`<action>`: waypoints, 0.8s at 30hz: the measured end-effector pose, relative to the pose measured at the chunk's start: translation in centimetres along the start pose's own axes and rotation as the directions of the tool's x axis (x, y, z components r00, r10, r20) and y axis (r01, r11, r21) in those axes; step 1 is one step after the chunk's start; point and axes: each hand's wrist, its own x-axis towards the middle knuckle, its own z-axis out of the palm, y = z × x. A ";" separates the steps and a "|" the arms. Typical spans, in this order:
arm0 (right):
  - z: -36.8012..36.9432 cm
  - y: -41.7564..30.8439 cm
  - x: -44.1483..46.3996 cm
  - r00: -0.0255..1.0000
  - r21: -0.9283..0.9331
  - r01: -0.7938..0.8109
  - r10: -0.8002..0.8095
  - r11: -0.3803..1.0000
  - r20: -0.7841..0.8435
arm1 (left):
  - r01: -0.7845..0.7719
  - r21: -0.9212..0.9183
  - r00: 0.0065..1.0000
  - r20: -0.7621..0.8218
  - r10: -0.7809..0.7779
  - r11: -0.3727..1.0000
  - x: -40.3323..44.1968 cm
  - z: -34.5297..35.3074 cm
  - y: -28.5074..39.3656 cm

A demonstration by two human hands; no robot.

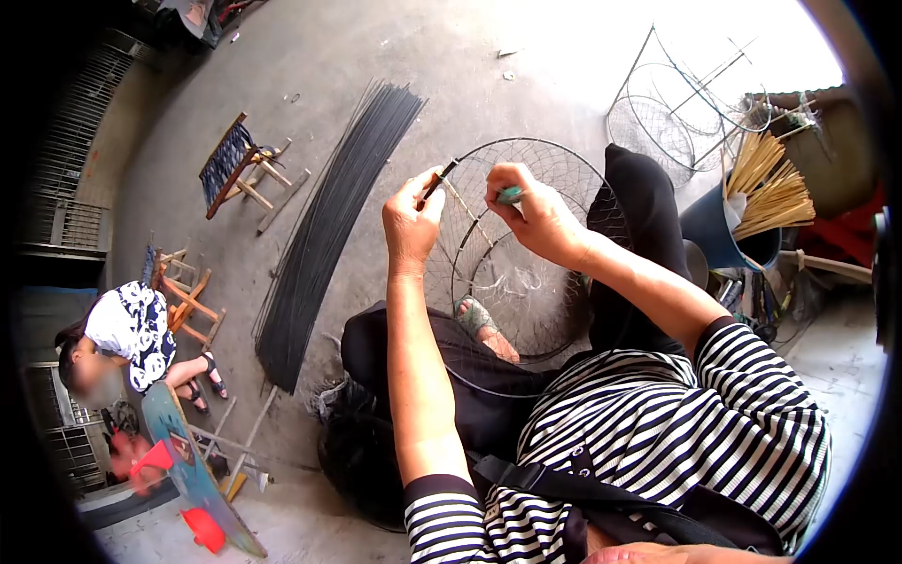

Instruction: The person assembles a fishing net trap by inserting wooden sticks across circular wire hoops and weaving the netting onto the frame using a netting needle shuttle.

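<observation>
A round wire-hoop net (pixel 526 141) with thin mesh rests across my lap, its hoops standing one behind another. My left hand (pixel 412 221) is closed at the upper left of the front hoop, thumb and fingers pinching a short black rod (pixel 439 181) against the rim. Just to the right, my right hand (pixel 540 221) is closed around a small green-ended tool (pixel 509 195); its exact kind is hidden by the fingers. A pale strip (pixel 467 212) runs through the mesh between both hands.
A long bundle of black rods (pixel 329 235) lies on the floor at left. Small wooden stools (pixel 249 169) and a seated person (pixel 132 334) are beyond it. At right stand a blue bucket (pixel 707 226) of bamboo sticks (pixel 775 193) and more wire hoops (pixel 658 122).
</observation>
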 end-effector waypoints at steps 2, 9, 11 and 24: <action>-0.4 -1.6 0.4 0.989 0.271 0.035 0.006 0.962 -0.149 | -0.005 0.012 1.000 -0.018 0.005 1.000 -0.1 0.2 0.2; -6.2 -4.6 0.6 0.988 0.268 0.139 -0.116 0.953 -0.101 | -0.082 0.211 0.978 -0.171 0.119 0.974 0.5 1.0 -1.3; -9.5 -9.1 -1.6 0.987 0.717 0.093 0.029 0.691 -0.156 | 0.000 0.362 0.954 -0.279 0.109 0.932 0.4 0.9 -0.6; -9.0 -8.7 -8.4 0.863 0.443 -0.336 0.084 0.831 0.498 | -0.054 0.162 0.984 -0.162 0.080 0.985 0.4 0.8 -1.1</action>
